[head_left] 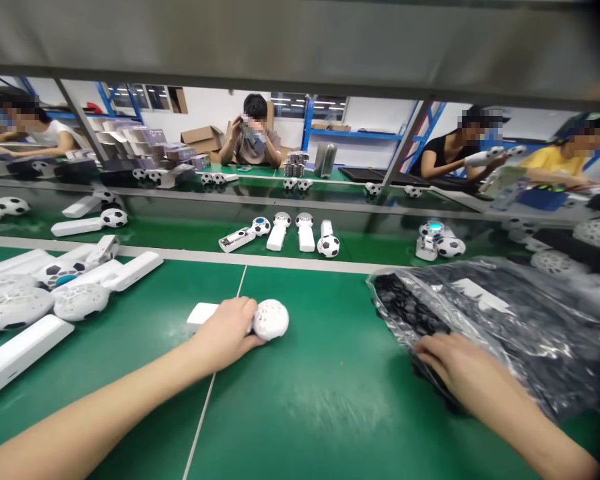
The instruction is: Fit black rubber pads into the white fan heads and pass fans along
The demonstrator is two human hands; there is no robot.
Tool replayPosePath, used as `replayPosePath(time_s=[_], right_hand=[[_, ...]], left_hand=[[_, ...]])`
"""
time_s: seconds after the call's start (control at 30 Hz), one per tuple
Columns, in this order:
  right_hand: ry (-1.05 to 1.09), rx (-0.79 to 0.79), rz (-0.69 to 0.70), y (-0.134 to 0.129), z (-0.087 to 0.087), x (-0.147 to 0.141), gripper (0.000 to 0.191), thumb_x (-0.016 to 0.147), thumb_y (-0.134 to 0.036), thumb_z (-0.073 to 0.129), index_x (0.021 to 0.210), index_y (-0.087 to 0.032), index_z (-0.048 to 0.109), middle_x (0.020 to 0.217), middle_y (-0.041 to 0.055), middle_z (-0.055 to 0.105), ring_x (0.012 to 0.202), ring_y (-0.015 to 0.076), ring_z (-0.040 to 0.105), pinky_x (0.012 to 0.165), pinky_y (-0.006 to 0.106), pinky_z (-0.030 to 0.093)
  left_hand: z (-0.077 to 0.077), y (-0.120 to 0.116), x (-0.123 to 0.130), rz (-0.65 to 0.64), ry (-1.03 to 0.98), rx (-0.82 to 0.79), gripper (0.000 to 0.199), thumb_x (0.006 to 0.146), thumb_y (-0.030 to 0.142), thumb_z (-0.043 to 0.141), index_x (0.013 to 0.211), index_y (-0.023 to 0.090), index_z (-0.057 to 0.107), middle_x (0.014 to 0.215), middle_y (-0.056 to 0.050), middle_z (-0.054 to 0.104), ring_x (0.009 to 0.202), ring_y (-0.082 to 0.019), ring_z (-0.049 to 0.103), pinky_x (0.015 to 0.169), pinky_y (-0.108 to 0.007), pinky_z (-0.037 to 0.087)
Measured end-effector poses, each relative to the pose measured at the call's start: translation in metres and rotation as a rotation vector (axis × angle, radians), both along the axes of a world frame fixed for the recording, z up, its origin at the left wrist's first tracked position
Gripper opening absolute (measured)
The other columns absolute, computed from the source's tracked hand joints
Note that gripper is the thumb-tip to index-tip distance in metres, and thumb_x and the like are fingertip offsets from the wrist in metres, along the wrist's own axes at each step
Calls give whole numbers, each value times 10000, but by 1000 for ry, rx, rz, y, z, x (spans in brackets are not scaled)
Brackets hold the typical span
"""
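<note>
My left hand (pixel 229 333) is closed round the neck of a white handheld fan (pixel 271 320), which lies on the green table (pixel 320 413) with its round vented head to the right and its handle to the left. On the right, my right hand (pixel 453 357) is at the open edge of a clear plastic bag (pixel 520 333) that holds many small black parts (pixel 405 303). Its fingertips are bent down among the bag and the parts, so what they grip, if anything, is hidden.
Several white fans (pixel 25 347) are piled at the left. Beyond a pale rail (pixel 205 258), more football-patterned fans (pixel 305 233) lie on a green conveyor. Several people sit across the line. A grey panel (pixel 280 40) hangs overhead.
</note>
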State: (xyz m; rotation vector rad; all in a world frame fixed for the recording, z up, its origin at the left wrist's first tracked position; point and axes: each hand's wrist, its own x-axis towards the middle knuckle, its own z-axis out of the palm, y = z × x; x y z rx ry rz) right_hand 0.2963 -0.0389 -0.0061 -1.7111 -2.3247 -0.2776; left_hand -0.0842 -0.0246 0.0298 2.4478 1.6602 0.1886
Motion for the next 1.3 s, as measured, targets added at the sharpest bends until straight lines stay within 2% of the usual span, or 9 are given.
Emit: replayPosePath(time_s=[0.17, 0.33, 0.5, 0.63, 0.73, 0.87, 1.03, 1.2, 1.3], right_hand=[[89, -149, 117, -3, 12, -37, 213, 872, -248, 445, 871, -227, 657, 842, 54, 632, 815, 221, 583, 711, 340, 467], [311, -294, 206, 2, 12, -81, 115, 833, -184, 564, 925, -197, 632, 897, 48, 626, 828, 178, 596, 760, 301, 483], [354, -378, 160, 7, 11, -77, 159, 818, -92, 562, 927, -174, 644, 878, 41, 652, 834, 167, 602, 775, 289, 473], [346, -380, 80, 0, 14, -66, 175, 806, -91, 577, 958, -143, 648, 885, 68, 651, 822, 181, 602, 767, 309, 479], [340, -380, 116, -5, 18, -66, 214, 824, -74, 537, 986, -163, 644, 899, 68, 631, 838, 177, 595, 779, 313, 478], [446, -364, 221, -8, 27, -83, 151, 834, -88, 536, 893, -180, 640, 873, 44, 626, 828, 153, 592, 776, 279, 467], [534, -341, 267, -7, 32, -110, 82, 861, -142, 519, 842, -189, 584, 795, 6, 626, 732, 134, 575, 679, 249, 451], [652, -186, 366, -3, 26, -124, 67, 838, -146, 563, 783, -183, 578, 817, 21, 608, 801, 147, 557, 738, 261, 439], [751, -245, 313, -1, 18, -130, 46, 819, -147, 593, 793, -186, 595, 767, -2, 604, 716, 129, 547, 679, 250, 436]], left_hand=[[-6, 23, 34, -59, -15, -59, 334, 761, 449, 555, 907, 156, 489, 926, -126, 602, 851, -296, 584, 684, -375, 469], [-9, 32, 53, -148, -50, -90, 413, 793, 431, 501, 1073, 130, 457, 1055, -168, 578, 1003, -333, 544, 823, -431, 440], [-12, 40, 53, -164, 5, -164, 493, 812, 501, 418, 1144, 136, 414, 1084, -173, 573, 996, -349, 557, 792, -443, 450], [-10, 43, 49, -165, -25, -202, 682, 803, 546, 410, 1337, 148, 265, 1278, -169, 482, 1145, -342, 477, 883, -447, 425], [-6, 41, 50, -142, -38, -225, 728, 800, 549, 419, 1389, 178, 208, 1343, -132, 443, 1202, -316, 434, 932, -430, 407], [-6, 31, 56, -111, -20, -231, 728, 790, 527, 447, 1388, 183, 214, 1312, -131, 478, 1156, -319, 480, 889, -439, 440], [-12, 22, 60, -124, -86, -167, 740, 786, 478, 480, 1403, 203, 180, 1294, -123, 453, 1154, -318, 473, 869, -431, 454], [-17, 25, 57, -196, -245, -106, 733, 736, 423, 568, 1377, 277, 244, 1329, -68, 390, 1169, -272, 456, 915, -387, 434], [-19, 28, 56, -221, -277, -142, 707, 740, 459, 568, 1362, 282, 282, 1297, -65, 435, 1130, -269, 488, 888, -387, 445]])
